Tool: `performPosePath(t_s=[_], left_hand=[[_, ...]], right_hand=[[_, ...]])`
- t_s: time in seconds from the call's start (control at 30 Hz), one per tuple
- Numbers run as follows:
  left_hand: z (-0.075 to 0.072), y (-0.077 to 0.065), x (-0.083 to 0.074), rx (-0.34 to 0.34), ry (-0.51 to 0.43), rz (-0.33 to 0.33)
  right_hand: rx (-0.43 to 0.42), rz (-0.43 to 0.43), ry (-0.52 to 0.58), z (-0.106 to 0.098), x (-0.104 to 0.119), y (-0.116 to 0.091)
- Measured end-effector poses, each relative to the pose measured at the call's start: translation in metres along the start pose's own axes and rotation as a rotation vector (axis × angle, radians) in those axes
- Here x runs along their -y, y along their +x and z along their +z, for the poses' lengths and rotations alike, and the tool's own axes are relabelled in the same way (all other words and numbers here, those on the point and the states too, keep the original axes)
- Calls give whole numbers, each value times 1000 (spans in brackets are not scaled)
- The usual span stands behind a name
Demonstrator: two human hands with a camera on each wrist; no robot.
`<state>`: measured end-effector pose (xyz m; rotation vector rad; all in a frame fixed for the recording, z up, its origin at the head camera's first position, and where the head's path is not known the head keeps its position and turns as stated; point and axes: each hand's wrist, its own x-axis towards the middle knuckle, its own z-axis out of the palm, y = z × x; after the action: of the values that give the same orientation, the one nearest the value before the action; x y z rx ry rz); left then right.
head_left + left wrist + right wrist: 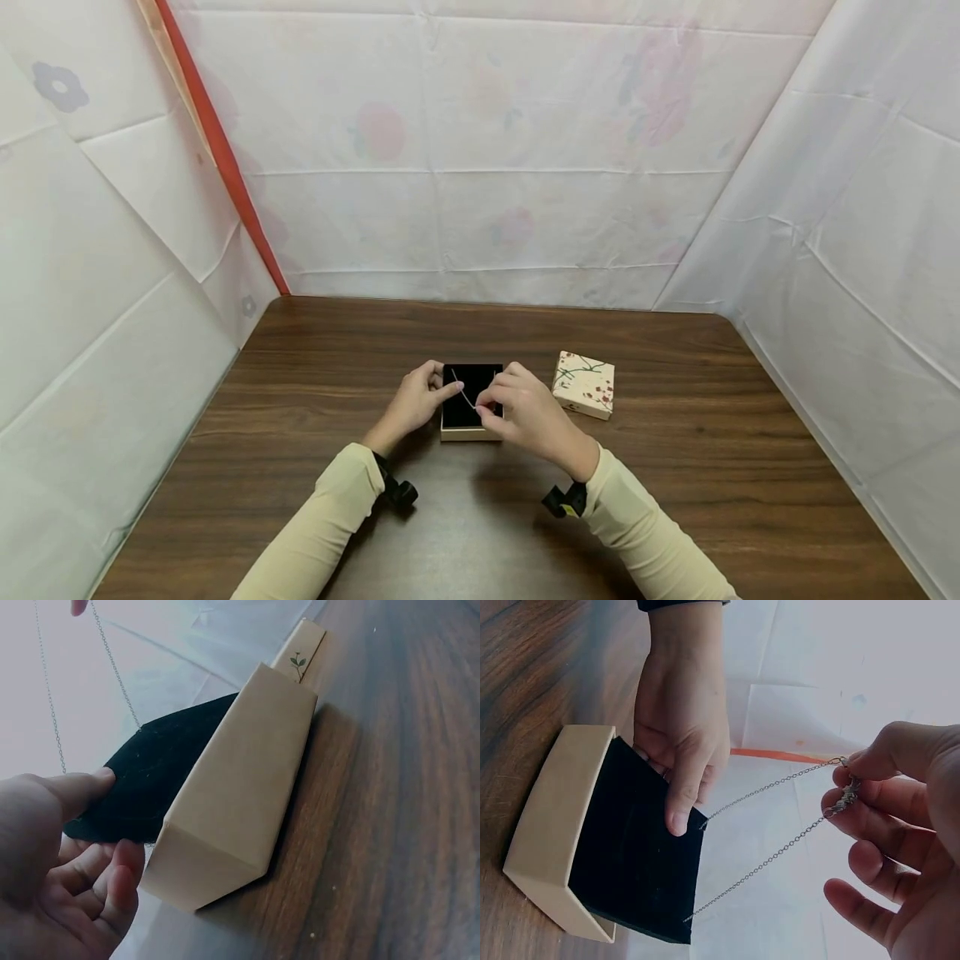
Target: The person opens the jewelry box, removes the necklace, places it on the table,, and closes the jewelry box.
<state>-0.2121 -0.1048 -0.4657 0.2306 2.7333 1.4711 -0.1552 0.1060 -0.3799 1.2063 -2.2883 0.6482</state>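
Left hand (420,398): pinching the raised edge of a black insert (641,840), thumb flat on its dark upper face, the other fingers curled beneath. Right hand (525,412): thumb and nearest fingers pinching a silver-coloured necklace (846,798) at a small knobbly section, remaining fingers loosely bent and set apart from one another. Necklace is partly clear of the insert; two lengths of fine chain run from the right hand's pinch back to the insert, one meeting it just beside the left thumb, the other near a corner. Both lengths look nearly straight in the right wrist view. Insert sits tilted, one end lifted out of an open cream box (471,434), the other end within its walls. Box rests on the dark wood-grained worktop (315,358), between the two hands. To the right of the box, and apart from it, a cream lid (585,383) lies patterned side up, printed with dark branches and red blossoms. Pale yellow sleeves (330,508) cover both forearms, with a black wrist device on each. White sheeting (525,100) with faded floral print surrounds the worktop at back and sides; a red strip (225,158) slants down at the back left corner.
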Motion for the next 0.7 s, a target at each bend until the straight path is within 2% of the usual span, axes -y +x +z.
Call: performPosePath(t_s=[0.23,0.37,0.7], left_hand=[[2,-3,-4,-95,-17,56],[2,-5,-8,-124,-36,84],[2,-8,-15,-157,-50,29]], right_hand=[[-42,-46,-29,-4,7,1],[-63,-68,-43,-7,10,2],[-99,-119,-47,-17,17,5]])
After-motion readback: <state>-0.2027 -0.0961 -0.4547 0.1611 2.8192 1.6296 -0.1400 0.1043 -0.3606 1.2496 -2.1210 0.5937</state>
